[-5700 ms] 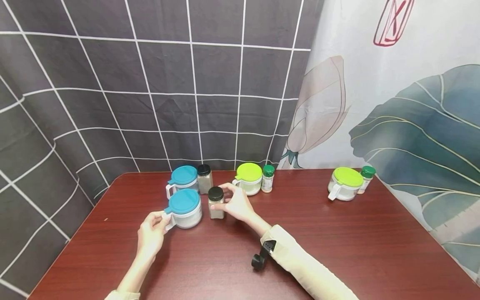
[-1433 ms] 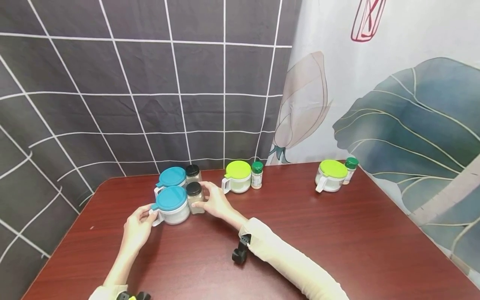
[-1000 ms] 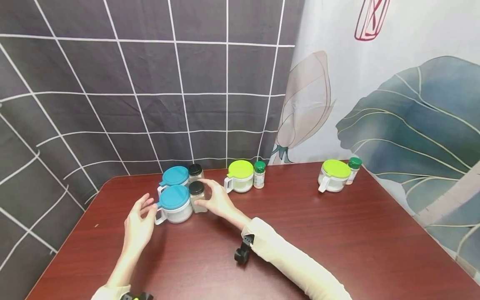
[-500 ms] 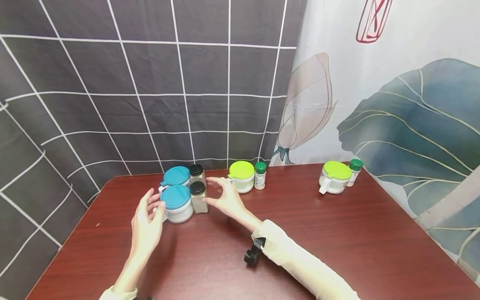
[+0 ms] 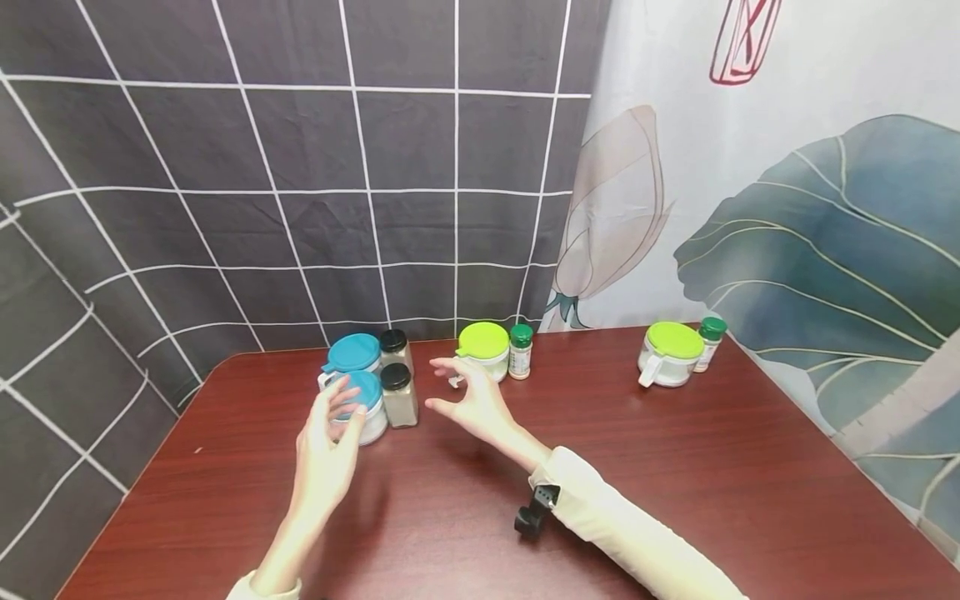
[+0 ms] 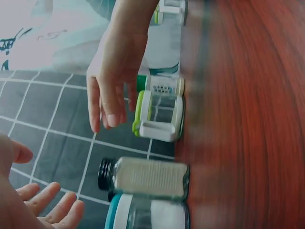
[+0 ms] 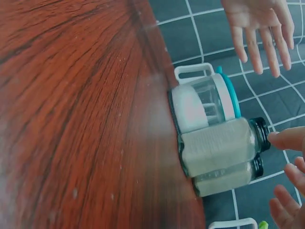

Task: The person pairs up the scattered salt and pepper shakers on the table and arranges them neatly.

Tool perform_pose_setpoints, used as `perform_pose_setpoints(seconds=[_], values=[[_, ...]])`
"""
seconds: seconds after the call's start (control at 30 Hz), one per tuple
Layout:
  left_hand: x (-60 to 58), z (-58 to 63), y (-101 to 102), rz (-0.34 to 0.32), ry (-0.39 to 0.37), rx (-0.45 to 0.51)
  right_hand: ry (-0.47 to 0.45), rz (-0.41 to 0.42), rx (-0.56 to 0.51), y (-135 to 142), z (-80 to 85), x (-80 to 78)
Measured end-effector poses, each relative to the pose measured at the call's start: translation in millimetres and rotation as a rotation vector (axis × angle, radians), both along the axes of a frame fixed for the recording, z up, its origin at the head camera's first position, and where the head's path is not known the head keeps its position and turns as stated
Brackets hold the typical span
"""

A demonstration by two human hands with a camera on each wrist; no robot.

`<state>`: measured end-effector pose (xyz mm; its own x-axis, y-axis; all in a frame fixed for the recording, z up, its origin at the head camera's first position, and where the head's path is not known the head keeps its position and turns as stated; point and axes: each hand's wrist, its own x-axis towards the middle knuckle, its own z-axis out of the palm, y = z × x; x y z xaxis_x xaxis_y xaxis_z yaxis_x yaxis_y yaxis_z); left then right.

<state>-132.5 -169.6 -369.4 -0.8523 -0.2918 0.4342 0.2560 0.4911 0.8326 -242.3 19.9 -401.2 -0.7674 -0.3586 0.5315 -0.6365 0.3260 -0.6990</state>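
My left hand [image 5: 325, 454], its fingers loosely bent and empty, overlaps the front blue-lidded seasoning jar [image 5: 367, 386] in the head view. The right wrist view shows that hand apart from the jar's white handle [image 7: 193, 71]. Just right of this jar stands a square glass spice bottle [image 5: 400, 402] with a black cap, upright and close against it. My right hand [image 5: 483, 410] is held to the bottle's right, fingers spread and holding nothing. Behind are a second blue-lidded jar [image 5: 352, 352] and a second black-capped bottle [image 5: 395, 346], partly hidden by the front pair.
On the red-brown wooden table [image 5: 600, 483], a lime-lidded jar [image 5: 483, 340] and green-capped shaker [image 5: 521, 353] stand at the back middle. Another lime-lidded jar [image 5: 672, 354] and green-capped shaker [image 5: 709, 340] are at the far right. A grey checked cloth [image 5: 300, 208] hangs behind.
The front black-capped bottle has moved left up to the blue-lidded jar, and my right hand has let go and drawn right. My left hand has released the jar's handle and moved right.
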Motion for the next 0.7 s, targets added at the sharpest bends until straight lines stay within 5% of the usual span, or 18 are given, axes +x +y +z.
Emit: perform_pose_setpoints(seconds=[0.7], values=[[-16.9, -14.4, 44, -0.186, -0.092, 0.076, 0.023, -0.151, -0.001, 45, -1.5, 1.5]])
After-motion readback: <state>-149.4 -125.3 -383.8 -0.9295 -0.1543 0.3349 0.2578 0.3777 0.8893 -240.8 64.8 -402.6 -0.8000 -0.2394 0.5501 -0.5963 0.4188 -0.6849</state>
